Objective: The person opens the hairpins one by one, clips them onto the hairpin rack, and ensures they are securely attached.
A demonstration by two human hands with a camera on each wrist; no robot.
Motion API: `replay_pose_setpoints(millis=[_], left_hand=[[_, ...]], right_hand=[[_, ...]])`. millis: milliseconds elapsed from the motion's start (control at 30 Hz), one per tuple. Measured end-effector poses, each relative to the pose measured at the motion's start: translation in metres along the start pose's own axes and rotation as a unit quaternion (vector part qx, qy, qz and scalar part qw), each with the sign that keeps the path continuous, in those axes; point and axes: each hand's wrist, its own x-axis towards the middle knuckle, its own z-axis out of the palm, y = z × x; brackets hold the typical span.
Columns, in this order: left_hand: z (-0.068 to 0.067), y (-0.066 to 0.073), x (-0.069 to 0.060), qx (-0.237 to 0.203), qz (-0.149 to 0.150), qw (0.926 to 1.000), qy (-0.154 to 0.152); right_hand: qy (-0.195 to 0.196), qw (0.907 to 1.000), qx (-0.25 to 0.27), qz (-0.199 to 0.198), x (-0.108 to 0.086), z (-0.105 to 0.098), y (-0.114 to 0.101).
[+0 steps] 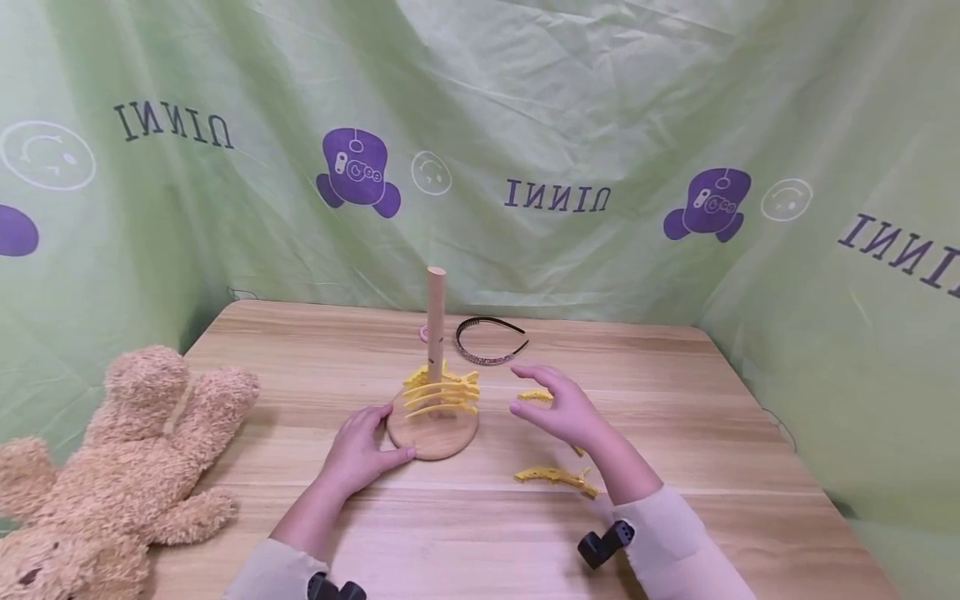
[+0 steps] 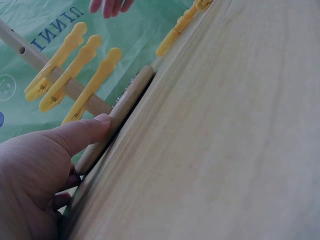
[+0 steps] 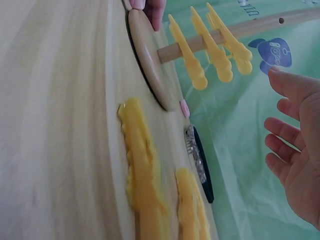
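A wooden stand [image 1: 432,442] with a round base and an upright post [image 1: 437,317] stands on the table. Several yellow hair clips [image 1: 438,398] are clamped round the lower post, one above another. My left hand [image 1: 360,454] holds the rim of the base [image 2: 131,95], its thumb on the near edge and its fingers round the left side. Apart from the stand, to its right, my right hand [image 1: 566,408] hovers with spread fingers and nothing between them. Below it lie loose yellow hair clips [image 1: 558,477], one of them [image 1: 534,395] partly hidden behind the hand.
A black headband [image 1: 487,361] with a glittery band lies behind the stand. Beside it is a small pink ring [image 1: 423,333], partly covered by the post. A plush bear [image 1: 112,475] lies at the left of the table [image 1: 465,542]. Green printed cloth [image 1: 525,100] hangs around.
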Motion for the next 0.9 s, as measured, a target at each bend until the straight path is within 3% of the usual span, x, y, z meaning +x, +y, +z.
replay_pose_setpoints(millis=[400, 900], left_hand=[[0.001, 0.000, 0.002, 0.000, 0.003, 1.0000, 0.001], [0.000, 0.000, 0.000, 0.003, 0.007, 1.0000, 0.004]], right_hand=[[0.017, 0.9991, -0.038, -0.001, -0.048, -0.016, 0.035], [-0.027, 0.9974, -0.046, 0.048, -0.088, -0.034, 0.064]])
